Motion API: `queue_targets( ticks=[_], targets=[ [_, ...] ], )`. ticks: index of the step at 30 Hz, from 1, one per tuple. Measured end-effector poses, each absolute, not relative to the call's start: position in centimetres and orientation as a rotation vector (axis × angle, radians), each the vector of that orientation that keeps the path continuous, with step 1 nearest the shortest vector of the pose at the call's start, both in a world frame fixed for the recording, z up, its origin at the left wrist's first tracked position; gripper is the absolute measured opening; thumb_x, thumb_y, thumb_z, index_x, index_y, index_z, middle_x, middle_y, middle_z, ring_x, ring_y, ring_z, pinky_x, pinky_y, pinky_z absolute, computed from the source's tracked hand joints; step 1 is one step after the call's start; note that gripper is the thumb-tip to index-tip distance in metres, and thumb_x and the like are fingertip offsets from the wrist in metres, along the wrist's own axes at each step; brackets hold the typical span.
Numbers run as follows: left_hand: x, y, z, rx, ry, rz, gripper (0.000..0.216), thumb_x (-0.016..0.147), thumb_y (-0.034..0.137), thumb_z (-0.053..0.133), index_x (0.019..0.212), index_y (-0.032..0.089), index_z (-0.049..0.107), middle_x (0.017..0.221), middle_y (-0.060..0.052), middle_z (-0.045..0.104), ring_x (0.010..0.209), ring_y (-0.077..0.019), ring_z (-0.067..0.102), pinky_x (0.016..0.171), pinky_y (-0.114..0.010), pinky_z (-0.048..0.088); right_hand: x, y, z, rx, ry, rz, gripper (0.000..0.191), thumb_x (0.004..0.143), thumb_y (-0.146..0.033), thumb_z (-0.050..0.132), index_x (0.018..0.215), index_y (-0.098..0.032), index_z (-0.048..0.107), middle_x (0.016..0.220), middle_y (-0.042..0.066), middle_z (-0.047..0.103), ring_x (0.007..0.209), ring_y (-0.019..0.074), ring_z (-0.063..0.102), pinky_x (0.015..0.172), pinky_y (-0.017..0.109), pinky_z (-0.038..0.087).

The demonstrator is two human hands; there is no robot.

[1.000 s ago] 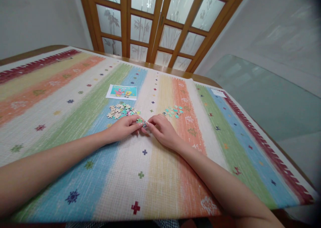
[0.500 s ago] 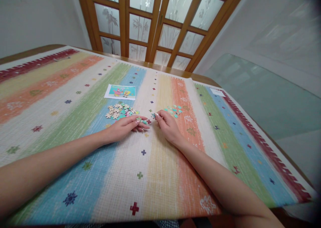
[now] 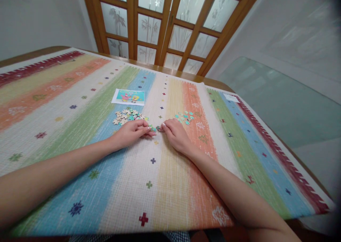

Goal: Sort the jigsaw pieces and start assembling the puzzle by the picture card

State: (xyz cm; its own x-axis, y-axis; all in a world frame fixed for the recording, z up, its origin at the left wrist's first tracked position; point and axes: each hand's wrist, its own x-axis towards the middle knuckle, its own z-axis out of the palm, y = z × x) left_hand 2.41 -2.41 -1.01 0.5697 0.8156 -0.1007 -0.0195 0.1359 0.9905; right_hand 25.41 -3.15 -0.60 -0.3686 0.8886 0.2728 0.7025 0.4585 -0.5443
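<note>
My left hand (image 3: 130,133) is closed, thumb and fingers pinching a small green and teal cluster of jigsaw pieces (image 3: 152,128) above the tablecloth. Facing it, my right hand (image 3: 176,133) pinches a single small jigsaw piece (image 3: 158,128), dark in colour and partly covered by the fingertips. The piece and the cluster are very close; I cannot tell whether they touch. Just beyond my left hand lies a pile of jigsaw pieces (image 3: 124,117), many with their pale backs up. A looser group of teal pieces (image 3: 187,118) is spread past my right hand.
A picture card (image 3: 129,97) with cartoon figures lies behind the pile. Farther right is a small white paper (image 3: 231,98). The striped tablecloth (image 3: 138,185) covers the table, with glazed wooden doors (image 3: 160,25) beyond its far edge.
My right hand has moved slightly left and nearer, bringing its piece up to the cluster. The left hand's fingers have shifted around the cluster. The pile and card stay put.
</note>
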Motion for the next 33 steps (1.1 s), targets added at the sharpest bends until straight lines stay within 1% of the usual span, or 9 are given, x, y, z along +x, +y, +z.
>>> queue_targets(
  ticks=[3, 5, 9, 13, 15, 19, 23, 28, 33],
  targets=[
    [2.5, -2.3, -1.1, 1.297, 0.739, 0.736, 0.025, 0.091, 0.039, 0.066, 0.090, 0.015, 0.058, 0.094, -0.008, 0.076, 0.093, -0.0178, 0.073, 0.096, -0.040, 0.055, 25.6, -3.2, -0.3, -1.345, -2.143, 0.428, 0.030, 0.101, -0.030, 0.038, 0.080, -0.023, 0.057, 0.085, 0.006, 0.064, 0.086, 0.0231, 0.053, 0.083, 0.039, 0.036],
    [2.5, -2.3, -1.1, 1.305, 0.739, 0.729, 0.025, 0.091, 0.039, 0.066, 0.090, 0.015, 0.059, 0.094, -0.008, 0.076, 0.093, -0.0179, 0.073, 0.096, -0.040, 0.055, 25.5, -3.4, 0.1, -1.333, -2.112, 0.415, 0.031, 0.101, -0.032, 0.037, 0.079, -0.023, 0.056, 0.083, 0.006, 0.063, 0.085, 0.0231, 0.053, 0.082, 0.039, 0.036],
    [2.4, -2.3, -0.8, 1.330, 0.787, 0.679, 0.023, 0.090, 0.037, 0.067, 0.088, 0.015, 0.062, 0.092, -0.009, 0.077, 0.090, -0.0176, 0.073, 0.090, -0.036, 0.057, 24.8, -4.1, 0.9, -1.233, -2.133, 0.461, 0.033, 0.103, -0.037, 0.035, 0.078, -0.024, 0.053, 0.082, 0.006, 0.062, 0.082, 0.0218, 0.052, 0.081, 0.038, 0.037],
    [2.4, -2.4, -0.4, 1.377, 0.814, 0.657, 0.022, 0.090, 0.037, 0.067, 0.087, 0.015, 0.064, 0.092, -0.009, 0.077, 0.083, -0.0163, 0.073, 0.084, -0.034, 0.057, 24.0, -4.7, 1.2, -1.160, -2.175, 0.526, 0.033, 0.104, -0.041, 0.036, 0.086, -0.024, 0.056, 0.086, 0.005, 0.064, 0.085, 0.0213, 0.054, 0.084, 0.039, 0.038],
    [2.4, -2.5, -0.4, 1.401, 0.815, 0.645, 0.022, 0.089, 0.037, 0.066, 0.087, 0.015, 0.064, 0.090, -0.009, 0.077, 0.083, -0.0168, 0.073, 0.083, -0.034, 0.057, 23.7, -4.8, 1.1, -1.136, -2.176, 0.559, 0.031, 0.104, -0.041, 0.037, 0.087, -0.024, 0.056, 0.087, 0.005, 0.064, 0.085, 0.0209, 0.054, 0.083, 0.038, 0.038],
    [2.5, -2.5, -0.4, 1.433, 0.788, 0.617, 0.026, 0.091, 0.041, 0.065, 0.090, 0.015, 0.066, 0.088, -0.008, 0.077, 0.087, -0.0178, 0.073, 0.085, -0.034, 0.057, 23.5, -4.8, 0.8, -1.135, -2.152, 0.610, 0.029, 0.102, -0.039, 0.041, 0.081, -0.024, 0.052, 0.080, 0.003, 0.060, 0.080, 0.0195, 0.052, 0.080, 0.037, 0.038],
    [2.4, -2.3, -0.6, 1.427, 0.750, 0.658, 0.029, 0.092, 0.044, 0.063, 0.090, 0.015, 0.064, 0.090, -0.008, 0.076, 0.085, -0.0170, 0.072, 0.084, -0.033, 0.057, 23.6, -4.6, 0.7, -1.136, -2.102, 0.648, 0.029, 0.101, -0.036, 0.043, 0.077, -0.023, 0.051, 0.076, 0.002, 0.058, 0.078, 0.0188, 0.052, 0.078, 0.035, 0.039],
    [2.4, -2.3, -0.5, 1.419, 0.738, 0.685, 0.027, 0.094, 0.042, 0.060, 0.091, 0.015, 0.061, 0.090, -0.008, 0.075, 0.084, -0.0164, 0.072, 0.084, -0.034, 0.057, 23.6, -4.8, 0.7, -1.141, -2.063, 0.661, 0.029, 0.101, -0.036, 0.046, 0.076, -0.023, 0.052, 0.075, 0.001, 0.058, 0.079, 0.0183, 0.054, 0.079, 0.034, 0.039],
    [2.3, -2.5, -0.4, 1.410, 0.759, 0.705, 0.025, 0.097, 0.041, 0.056, 0.093, 0.017, 0.057, 0.088, -0.007, 0.076, 0.083, -0.0158, 0.073, 0.081, -0.032, 0.057, 25.4, -2.9, 0.1, -1.284, -1.994, 0.491, 0.031, 0.101, -0.040, 0.043, 0.075, -0.024, 0.050, 0.075, 0.002, 0.057, 0.077, 0.0193, 0.052, 0.075, 0.034, 0.038]
  ],
)
